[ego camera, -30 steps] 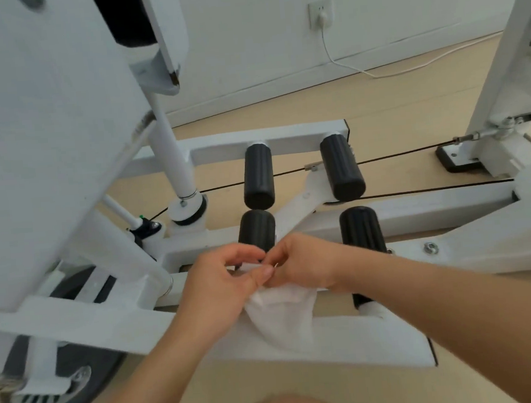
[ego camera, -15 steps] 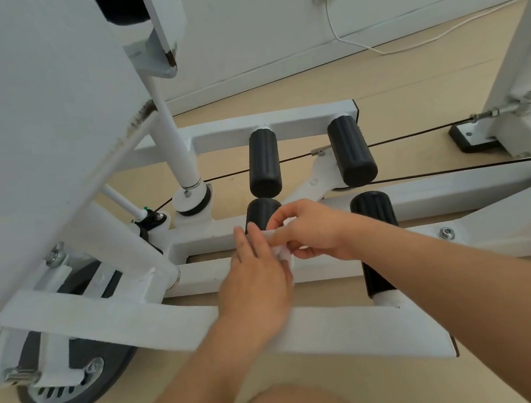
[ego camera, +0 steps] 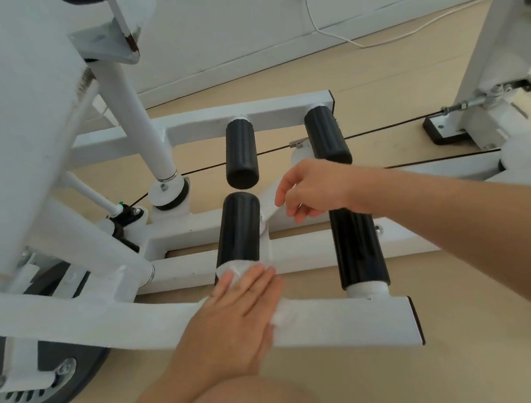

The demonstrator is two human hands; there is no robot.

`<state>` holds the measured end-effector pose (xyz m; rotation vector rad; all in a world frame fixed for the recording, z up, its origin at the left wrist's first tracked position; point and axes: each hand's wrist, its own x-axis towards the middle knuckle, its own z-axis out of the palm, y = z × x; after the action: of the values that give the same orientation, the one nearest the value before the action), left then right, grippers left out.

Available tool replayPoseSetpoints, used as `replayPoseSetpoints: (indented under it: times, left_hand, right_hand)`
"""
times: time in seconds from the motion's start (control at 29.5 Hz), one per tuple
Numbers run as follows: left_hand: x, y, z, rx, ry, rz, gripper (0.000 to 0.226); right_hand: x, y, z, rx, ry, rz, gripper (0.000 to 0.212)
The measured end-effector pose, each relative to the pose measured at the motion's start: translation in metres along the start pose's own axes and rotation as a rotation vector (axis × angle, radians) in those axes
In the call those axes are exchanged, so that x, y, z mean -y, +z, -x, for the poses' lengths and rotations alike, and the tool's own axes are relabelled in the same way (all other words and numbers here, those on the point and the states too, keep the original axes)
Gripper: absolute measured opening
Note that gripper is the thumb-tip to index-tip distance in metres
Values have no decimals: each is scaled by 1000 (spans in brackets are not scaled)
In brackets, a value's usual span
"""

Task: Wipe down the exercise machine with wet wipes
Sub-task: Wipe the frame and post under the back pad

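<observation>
The exercise machine (ego camera: 196, 229) is shown standing on the floor (ego camera: 454, 281), with its near crossbar (ego camera: 347, 325) lying toward the floor's near edge and four black rollers set between the bars. Half a second before, both hands were gathered at the upper end of the near left roller (ego camera: 239, 228) with the wet wipe pinched between them. The hands have since been separated. The left hand (ego camera: 235, 318) has been brought down to where that roller meets the near crossbar, and the right hand (ego camera: 314, 191) has been left higher up, beside the white diagonal arm (ego camera: 266, 210). The near right roller (ego camera: 358, 251) is crossed by the right forearm.

From this it may be judged that the handling of the wipe with two hands is finished and that one-handed wiping is now under way, probably a stroke down the roller onto the crossbar. Most of the frame is taken to be still unwiped.

The wet wipe (ego camera: 240, 267) is seen flattened under the left palm, its edges showing past the fingertips at the roller's base and at the hand's right side on the crossbar. The left fingers (ego camera: 255, 285) are held straight and close together, pressing the wipe flat and not curled round it. The right fingers (ego camera: 300, 213) are loosely bent and nothing is seen in them. Whether the diagonal arm is touched by them cannot be told.
</observation>
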<state>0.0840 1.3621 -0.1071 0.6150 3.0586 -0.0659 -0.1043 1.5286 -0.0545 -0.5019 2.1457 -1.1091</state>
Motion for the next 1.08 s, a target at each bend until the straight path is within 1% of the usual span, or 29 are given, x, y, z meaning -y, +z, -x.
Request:
replayPoseSetpoints:
  times: [0.07,0.14,0.2,0.27,0.3,0.34,0.44,0.51,0.61,0.74,0.85,0.91,0.98,1.05,1.08]
  left_hand:
    - [-18,-1,-7,21,57,30,53]
    - [-38,0,-25,67,61,114,54]
    - [-48,1,-41,100,67,141,56]
    - [-49,0,-47,82,96,65,55]
    - [-50,1,-45,64,121,46,53]
    - [-48,2,-38,43,143,51,50]
    - [-39,10,-9,-78,208,23,42]
    - [-38,11,-4,-101,262,22,40]
    - [-52,10,-20,-125,333,12,41]
    - [-70,17,-44,-129,399,-68,45]
    - [-90,28,-63,-67,495,-100,49]
    - [-104,28,-79,2,546,-118,52]
    - [-112,21,-95,84,534,-104,56]
    - [-119,16,-105,166,508,-150,55]
    - [-120,16,-107,179,513,-165,53]
  right_hand:
    - [4,-2,7,-3,-21,61,12]
    - [4,-2,22,-17,-67,127,13]
    - [-5,-3,47,-21,-130,264,15]
    - [-31,-4,78,-10,-174,452,16]
    - [-51,-5,95,-25,-171,498,17]
    - [-71,-5,109,-63,-164,494,17]
    - [-121,12,141,-198,-163,311,17]
    - [-140,32,154,-228,-164,182,21]
    - [-147,56,157,-294,-127,13,33]
    - [-152,57,153,-364,-17,-449,40]
    - [-158,56,151,-339,45,-580,37]
    - [-162,54,155,-316,88,-657,47]
    - [-165,54,155,-276,137,-756,58]
    - [-168,53,159,-261,170,-746,58]
    - [-168,55,162,-257,186,-704,55]
